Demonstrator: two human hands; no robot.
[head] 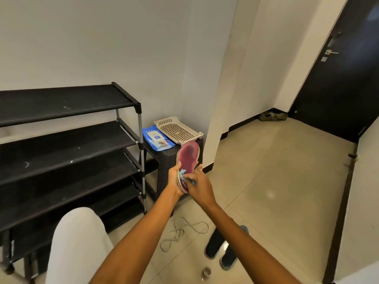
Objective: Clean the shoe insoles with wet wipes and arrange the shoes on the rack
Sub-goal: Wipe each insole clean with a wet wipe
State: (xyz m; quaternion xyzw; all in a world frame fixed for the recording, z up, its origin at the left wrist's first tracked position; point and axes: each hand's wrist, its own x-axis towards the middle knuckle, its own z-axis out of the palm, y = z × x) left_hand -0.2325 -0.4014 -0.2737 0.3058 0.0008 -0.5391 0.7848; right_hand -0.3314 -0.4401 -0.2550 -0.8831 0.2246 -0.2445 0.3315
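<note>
Two hands work at the centre of the frame: the left hand [176, 179] grasps one maroon insole [187, 160] by its heel end, toe pointing up, while the right hand [198, 184] pinches one blue wet wipe [183, 174] against the insole's lower part. Just behind, one dark wicker stool [168, 162] carries one blue pack of wipes [156, 139] and one cream perforated basket [177, 129], whose contents I cannot make out beyond a small speck. One black shoe rack [67, 144] fills the left of the frame, four shelves showing bare fabric. On the floor at the lower middle lie two dark insoles [222, 249], side by side, one loose grey lace [182, 232] and one small roll of tape [206, 271].
</note>
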